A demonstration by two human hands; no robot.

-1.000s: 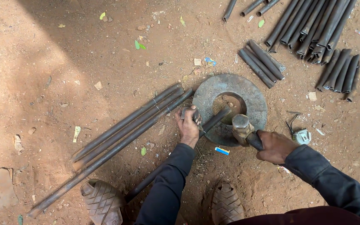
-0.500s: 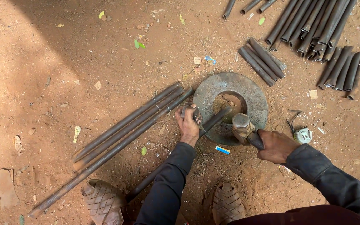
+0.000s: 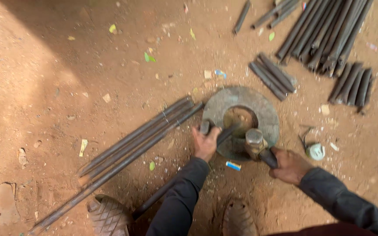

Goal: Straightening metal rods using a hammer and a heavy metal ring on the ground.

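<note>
Hammer [image 3: 255,140] lowered onto disc [image 3: 265,109] | right hand [image 3: 290,165] clenches handle | left hand [image 3: 205,142] grips rod [image 3: 226,132], steadying it.

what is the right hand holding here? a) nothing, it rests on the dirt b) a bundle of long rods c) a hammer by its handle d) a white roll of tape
c: the right hand grips the handle of a hammer whose head sits over the round metal disc, while the left hand holds a rod on that disc.
</note>
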